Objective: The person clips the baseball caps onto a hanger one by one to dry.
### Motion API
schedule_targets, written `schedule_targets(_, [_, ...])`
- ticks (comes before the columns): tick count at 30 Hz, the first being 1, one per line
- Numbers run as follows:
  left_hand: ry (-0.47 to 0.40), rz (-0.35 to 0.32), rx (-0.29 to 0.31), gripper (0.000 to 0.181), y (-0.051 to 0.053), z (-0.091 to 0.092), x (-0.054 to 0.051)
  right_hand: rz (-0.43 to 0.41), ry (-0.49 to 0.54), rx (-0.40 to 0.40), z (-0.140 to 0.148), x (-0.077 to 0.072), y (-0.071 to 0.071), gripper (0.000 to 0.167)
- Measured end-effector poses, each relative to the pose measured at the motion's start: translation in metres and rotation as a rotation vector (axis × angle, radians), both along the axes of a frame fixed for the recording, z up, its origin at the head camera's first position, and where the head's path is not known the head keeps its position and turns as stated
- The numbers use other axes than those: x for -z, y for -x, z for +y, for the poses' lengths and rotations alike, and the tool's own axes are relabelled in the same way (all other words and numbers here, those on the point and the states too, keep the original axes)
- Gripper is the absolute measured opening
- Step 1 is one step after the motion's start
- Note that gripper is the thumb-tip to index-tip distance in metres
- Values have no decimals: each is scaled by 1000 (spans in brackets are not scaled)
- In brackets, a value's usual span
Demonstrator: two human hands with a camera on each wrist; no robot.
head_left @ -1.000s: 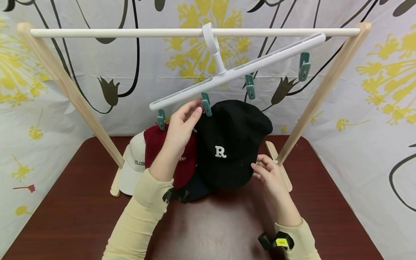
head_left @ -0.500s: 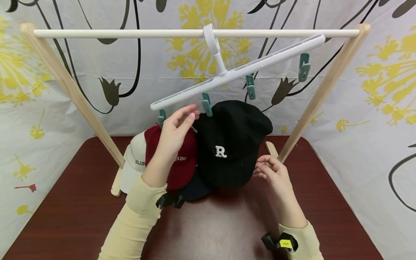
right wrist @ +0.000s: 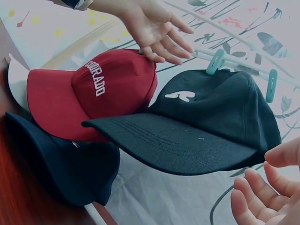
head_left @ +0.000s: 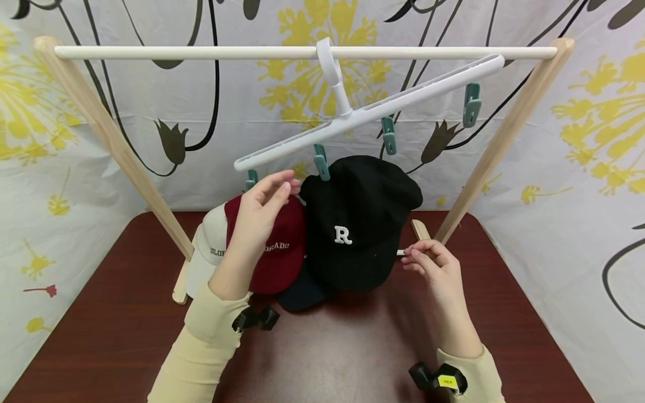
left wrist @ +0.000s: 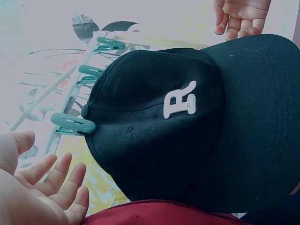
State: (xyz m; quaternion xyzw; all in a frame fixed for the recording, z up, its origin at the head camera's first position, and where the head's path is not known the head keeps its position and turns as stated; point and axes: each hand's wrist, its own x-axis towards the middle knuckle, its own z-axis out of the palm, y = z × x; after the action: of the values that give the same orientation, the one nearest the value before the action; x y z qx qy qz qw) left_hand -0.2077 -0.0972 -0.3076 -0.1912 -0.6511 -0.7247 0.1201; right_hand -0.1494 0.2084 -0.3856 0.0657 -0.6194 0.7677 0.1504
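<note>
A black cap with a white R (head_left: 360, 224) hangs from a green clip (head_left: 321, 162) on the tilted white hanger (head_left: 347, 118). My left hand (head_left: 257, 215), fingers relaxed and holding nothing, is left of that clip, before the red cap (head_left: 284, 257). Beyond the black cap's right side is my right hand (head_left: 435, 271), its fingers loosely bent and empty. In the left wrist view the clip (left wrist: 75, 123) grips the cap's edge, apart from the left hand (left wrist: 42, 187). The right hand (right wrist: 272, 187) lies close by the black cap (right wrist: 211, 112); contact cannot be told.
A wooden rack with a white rod (head_left: 201, 52) carries the hanger. Two bare clips hang at its raised right end (head_left: 471, 105). A white cap (head_left: 201, 268) is left of the red one; a navy cap (head_left: 302, 291) lies low between red and black. The table (head_left: 322, 358) is dark red.
My left hand has let go of the clip and moved down and left. My right hand has come away from the black cap's edge, to the right. The cap stays hanging.
</note>
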Motion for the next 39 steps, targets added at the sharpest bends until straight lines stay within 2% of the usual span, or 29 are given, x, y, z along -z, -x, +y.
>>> schedule_targets(7, [-13, 11, -9, 28, -8, -9, 4, 33, -1, 59, -3, -6, -6, 6])
schedule_targets(14, [-18, 28, -25, 26, -17, -16, 5, 76, -29, 73, -8, -14, -13, 6])
schedule_targets(23, [2, -2, -19, 29, -30, -20, 9, 179, 20, -28, -19, -23, -27, 6])
schedule_targets(31, [19, -62, -8, 29, -47, -22, 21, 253, 38, -146, -32, -22, -38, 15])
schedule_targets(35, [9, -105, -7, 28, -51, -21, 27, 254, 50, -177, -35, -21, -40, 20])
schedule_targets(39, [8, -146, -12, 28, -54, -21, 34, 251, 16, -222, -37, -19, -42, 23])
